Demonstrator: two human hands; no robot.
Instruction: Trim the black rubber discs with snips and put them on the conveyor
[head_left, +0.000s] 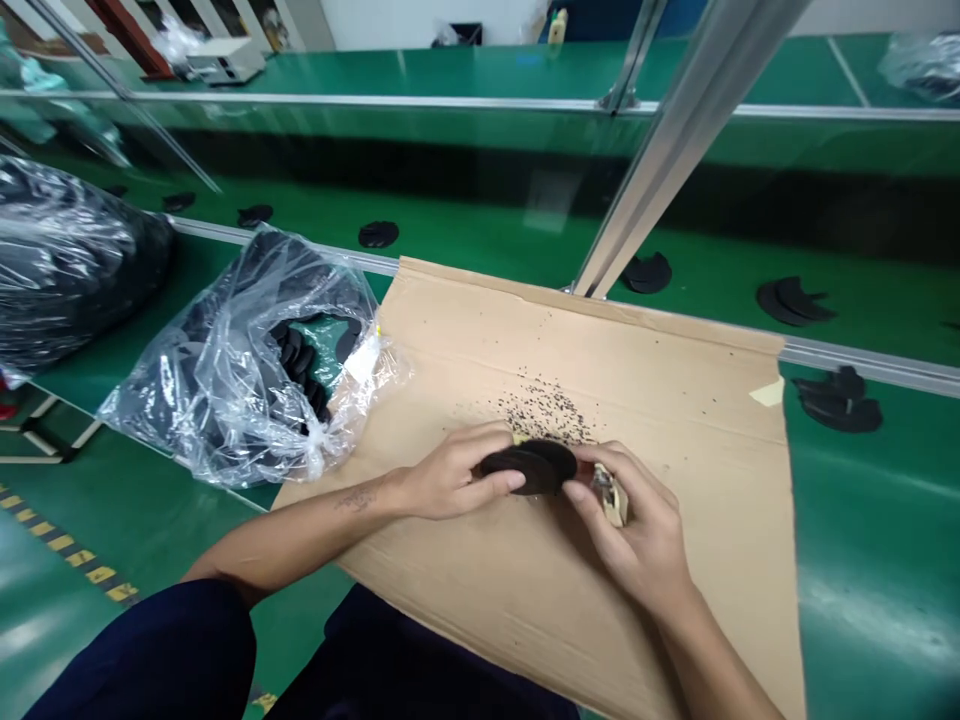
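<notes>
Between my two hands is a black rounded part [529, 468] made of overlapping flat discs, held above the cardboard sheet [697, 480]. My left hand [457, 475] grips its left side, thumb in front and fingers behind. At the right edge, my right hand [634, 515] pinches the part between thumb and forefinger. A small pale object with a dark patch [609, 492] sits in the curl of my right hand; its kind is unclear. Many tiny black scraps [547, 408] lie scattered on the cardboard just beyond the part.
A clear plastic bag [225, 370] with black parts lies left of the cardboard; a larger bag [67, 270] stands farther left. Similar black parts [840, 400] rest on the green surface beyond and to the right. A metal post [675, 150] rises behind the cardboard.
</notes>
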